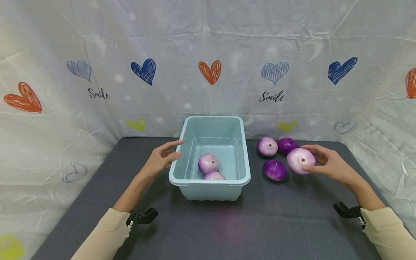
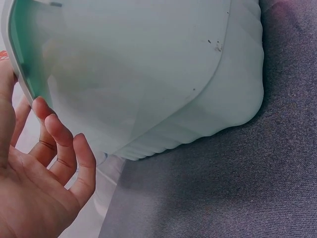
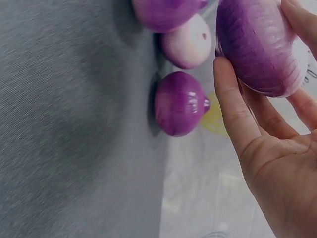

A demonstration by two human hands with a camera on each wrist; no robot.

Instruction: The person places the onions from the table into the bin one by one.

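Your right hand (image 1: 328,164) has the pale onion (image 1: 300,160) pinched between thumb and curled fingers, just right of the light blue tub (image 1: 242,159), with the thumb on the near side and the fingers wrapped over the far side. It looks lifted a touch off the dark grey mat (image 1: 227,231), but I can't tell for sure from the head view. Three more onions sit between that one and the tub: a pale one (image 1: 267,146), a dark purple one behind it (image 1: 287,145) and another dark purple one (image 1: 274,170) nearer to you. The right wrist view shows what the head camera doesn't: the held onion is actually deep purple on its side, fading to white near the end, and your thumb (image 3: 233,109) lies flat along it. Two onions already lie inside the tub, one (image 1: 208,163) on top of the other (image 1: 213,176). Your left hand (image 1: 161,159) is at the tub's left wall, fingers spread and only loosely bent, gripping nothing. The left wrist view shows the fingertips (image 2: 42,110) right up at the rim; touching or just shy of it, I can't say.
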